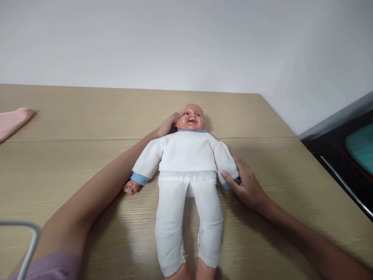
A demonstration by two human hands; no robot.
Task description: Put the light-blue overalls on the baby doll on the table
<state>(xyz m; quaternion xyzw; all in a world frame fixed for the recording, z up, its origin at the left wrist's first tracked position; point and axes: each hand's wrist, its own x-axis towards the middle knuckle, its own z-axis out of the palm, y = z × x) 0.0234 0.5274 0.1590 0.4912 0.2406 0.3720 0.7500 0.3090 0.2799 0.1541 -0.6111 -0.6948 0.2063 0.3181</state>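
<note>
A baby doll in a white top and white trousers lies on its back on the wooden table, head away from me and feet at the lower edge of the view. Blue trim shows at its neck and cuffs. My left hand cups the side of the doll's bald head, thumb by its eye, the other fingers mostly hidden. Around the doll's sleeve near the blue cuff, my right hand is closed, thumb on top. That sleeve's doll hand is hidden; the other doll hand rests beside my left forearm.
A piece of pink cloth lies at the table's left side. At the lower left stands a pale curved bar. A black object with a teal panel is past the right table edge, and a white wall rises behind.
</note>
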